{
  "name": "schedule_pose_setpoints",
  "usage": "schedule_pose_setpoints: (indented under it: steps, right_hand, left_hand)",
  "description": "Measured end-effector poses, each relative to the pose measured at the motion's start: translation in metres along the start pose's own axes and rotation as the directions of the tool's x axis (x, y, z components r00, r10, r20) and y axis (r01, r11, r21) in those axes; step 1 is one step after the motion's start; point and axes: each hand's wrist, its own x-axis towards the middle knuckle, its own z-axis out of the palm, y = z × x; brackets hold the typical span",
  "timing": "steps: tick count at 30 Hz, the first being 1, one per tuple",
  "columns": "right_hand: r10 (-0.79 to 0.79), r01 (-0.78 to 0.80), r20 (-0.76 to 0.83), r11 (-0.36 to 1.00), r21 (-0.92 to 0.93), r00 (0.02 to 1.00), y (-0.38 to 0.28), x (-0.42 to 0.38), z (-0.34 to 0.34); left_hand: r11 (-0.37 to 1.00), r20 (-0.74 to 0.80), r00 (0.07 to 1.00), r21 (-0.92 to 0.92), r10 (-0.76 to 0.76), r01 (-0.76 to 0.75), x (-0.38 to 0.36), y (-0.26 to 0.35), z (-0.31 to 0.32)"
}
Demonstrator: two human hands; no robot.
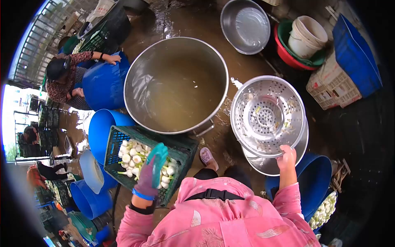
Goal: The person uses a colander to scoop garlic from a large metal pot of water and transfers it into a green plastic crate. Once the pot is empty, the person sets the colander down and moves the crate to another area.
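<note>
My right hand (286, 158), bare, is closed on the near rim of a steel colander (247, 128). A few pale and green scraps lie inside it. Below the colander, partly covered, is a wide steel basin (271, 165). My left hand (154, 166), in a green and purple glove, is stretched out over a dark green plastic crate (181, 142). White bulbs with short green stems (131, 158), like garlic or small onions, lie in this crate. Its fingers are extended, and nothing shows in them. A large steel pot (177, 90) with cloudy water stands just beyond the crate.
A person (66, 78) at the left leans on a blue barrel (105, 84). Blue tubs (91, 199) stand at the left, another blue tub (319, 175) at the right. A metal basin (245, 26), white buckets (306, 37) and a blue crate (356, 57) stand on the far right side. The floor (173, 20) is wet.
</note>
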Motion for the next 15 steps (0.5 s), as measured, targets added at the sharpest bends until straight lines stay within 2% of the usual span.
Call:
schedule_pose_setpoints:
  steps: [1, 2, 3, 6, 7, 9, 10, 11, 12, 13, 14, 15]
  right_hand:
    - [-0.027, 0.027, 0.037, 1.0, -0.002, 0.999, 0.001, 0.009, 0.02]
    - [-0.055, 0.059, 0.098, 0.997, -0.043, 0.994, 0.007, 0.029, 0.028]
    - [-0.05, 0.057, 0.093, 0.995, -0.08, 0.994, 0.005, 0.035, 0.055]
    - [-0.1, 0.124, 0.122, 0.97, -0.209, 0.987, 0.005, 0.067, 0.142]
    - [-0.147, 0.189, 0.207, 0.961, -0.203, 0.967, 0.014, 0.093, 0.162]
    - [-0.175, 0.281, 0.273, 0.862, -0.423, 0.946, 0.021, 0.127, 0.222]
    - [-0.261, 0.413, 0.329, 0.7, -0.583, 0.907, 0.03, 0.145, 0.252]
    - [-0.343, 0.52, 0.421, 0.283, -0.806, 0.84, 0.035, 0.16, 0.283]
    - [-0.301, 0.506, 0.442, 0.184, -0.842, 0.845, 0.044, 0.175, 0.311]
    - [-0.234, 0.407, 0.381, 0.074, -0.91, 0.895, 0.049, 0.179, 0.347]
    - [-0.274, 0.497, 0.477, 0.004, -0.867, 0.835, 0.074, 0.215, 0.36]
    - [-0.263, 0.552, 0.55, -0.073, -0.831, 0.793, 0.098, 0.246, 0.371]
  left_hand:
    - [0.995, 0.028, 0.996, 0.062, 0.083, -0.084, 0.021, 0.008, -0.009]
    - [0.992, 0.022, 0.994, 0.073, 0.104, -0.105, 0.044, 0.016, -0.025]
    - [0.989, 0.016, 0.992, 0.08, 0.123, -0.124, 0.068, 0.023, -0.042]
    - [0.98, -0.281, 0.949, 0.177, 0.143, -0.095, 0.137, 0.045, -0.071]
    - [0.98, -0.366, 0.92, 0.182, 0.142, -0.079, 0.16, 0.048, -0.083]
    - [0.904, -0.427, 0.852, 0.412, 0.304, -0.116, 0.217, 0.03, -0.147]
    - [0.846, -0.447, 0.809, 0.52, 0.383, -0.113, 0.236, 0.024, -0.166]
    - [0.764, -0.486, 0.762, 0.645, 0.428, -0.017, 0.24, 0.032, -0.162]
    - [0.661, -0.516, 0.714, 0.744, 0.474, 0.099, 0.24, 0.038, -0.159]
    - [0.543, -0.534, 0.666, 0.809, 0.521, 0.224, 0.24, 0.047, -0.151]
    - [0.472, -0.544, 0.627, 0.829, 0.557, 0.299, 0.241, 0.054, -0.146]
    - [0.458, -0.584, 0.601, 0.809, 0.547, 0.369, 0.251, 0.054, -0.152]
